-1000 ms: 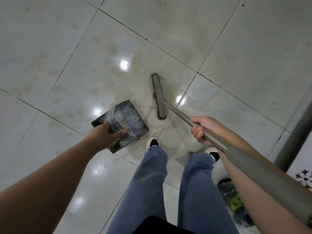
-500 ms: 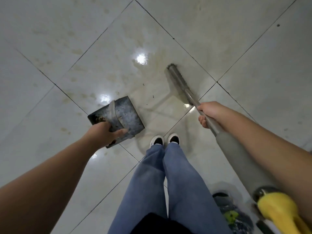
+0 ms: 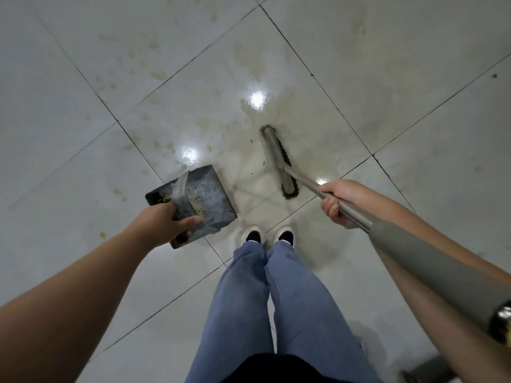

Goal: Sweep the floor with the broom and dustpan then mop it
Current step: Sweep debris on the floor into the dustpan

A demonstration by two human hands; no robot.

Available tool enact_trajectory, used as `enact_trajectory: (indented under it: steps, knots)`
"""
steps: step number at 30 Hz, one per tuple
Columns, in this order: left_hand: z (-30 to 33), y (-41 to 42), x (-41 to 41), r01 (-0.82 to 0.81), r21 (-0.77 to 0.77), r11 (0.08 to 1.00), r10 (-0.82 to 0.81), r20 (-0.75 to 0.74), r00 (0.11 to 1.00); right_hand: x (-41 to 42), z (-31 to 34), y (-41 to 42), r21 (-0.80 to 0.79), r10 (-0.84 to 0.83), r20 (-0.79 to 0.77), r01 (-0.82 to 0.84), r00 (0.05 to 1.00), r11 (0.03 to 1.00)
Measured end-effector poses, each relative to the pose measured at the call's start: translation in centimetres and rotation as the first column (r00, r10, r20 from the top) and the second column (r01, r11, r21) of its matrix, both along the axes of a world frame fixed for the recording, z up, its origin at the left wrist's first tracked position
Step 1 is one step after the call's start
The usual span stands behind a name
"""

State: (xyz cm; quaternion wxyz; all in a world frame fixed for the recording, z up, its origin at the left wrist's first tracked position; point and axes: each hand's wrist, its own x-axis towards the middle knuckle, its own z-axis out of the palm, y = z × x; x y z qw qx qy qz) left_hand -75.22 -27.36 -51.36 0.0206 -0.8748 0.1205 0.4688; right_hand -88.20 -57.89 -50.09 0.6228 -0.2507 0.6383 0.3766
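Nearest, the left hand (image 3: 161,221) grips the handle of a dented grey metal dustpan (image 3: 201,194) that already holds dirt, low over the glossy pale tiled floor (image 3: 83,78). The right hand (image 3: 336,201) is curled round the silver shaft of a long grey broom (image 3: 279,161), its head just beyond. Sweeping is in hand; next, the dark specks (image 3: 255,161) between broom and pan likely need pushing in. No mop is visible, and whether the pan touches the floor is unclear.

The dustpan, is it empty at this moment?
No. The dustpan, held by the left hand, has yellowish debris and dark specks lying inside it.
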Motion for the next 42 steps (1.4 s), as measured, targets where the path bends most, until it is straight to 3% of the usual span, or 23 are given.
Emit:
enact_trajectory:
  steps: [6,9,12,20,24,28,31,37,42]
  knots:
    - [-1.2,-0.8,-0.1,-0.023,-0.013,1.000,0.022,-0.021,1.000,1.3,0.7,-1.9,-0.225,0.251,0.069,-0.230,0.966,0.947]
    - [-2.6,-0.9,-0.7,-0.043,-0.035,0.998,0.043,-0.012,0.999,1.7,-0.7,-1.4,-0.394,0.381,0.153,-0.298,0.912,0.870]
    - [-4.5,-0.8,-1.0,-0.068,-0.052,0.996,0.067,-0.003,0.998,3.3,-2.7,-0.6,-0.469,0.530,0.126,-0.421,0.838,0.776]
    - [-6.6,0.0,2.2,-0.217,-0.147,0.965,0.227,0.056,0.972,4.7,-5.4,5.1,-0.381,0.545,0.113,-0.470,0.831,0.796]
    - [-6.5,2.3,1.3,-0.321,-0.178,0.930,0.320,-0.036,0.947,2.1,-3.9,9.3,-0.237,0.514,0.154,-0.474,0.844,0.848]
    - [-6.3,4.9,-0.7,-0.322,-0.178,0.930,0.319,-0.049,0.947,-0.2,-1.4,14.3,-0.042,0.493,0.220,-0.497,0.841,0.867]
    - [-6.1,6.3,-1.2,-0.358,-0.178,0.917,0.356,-0.048,0.933,-0.6,0.3,15.2,0.018,0.437,0.235,-0.454,0.868,0.891]
    - [-5.7,8.1,-1.3,-0.373,-0.158,0.914,0.365,-0.077,0.928,0.0,3.4,11.4,-0.041,0.413,0.126,-0.412,0.902,0.910]
    - [-5.6,7.8,-1.9,-0.442,-0.198,0.875,0.433,-0.088,0.897,2.0,3.6,9.7,-0.178,0.466,0.098,-0.445,0.879,0.878]
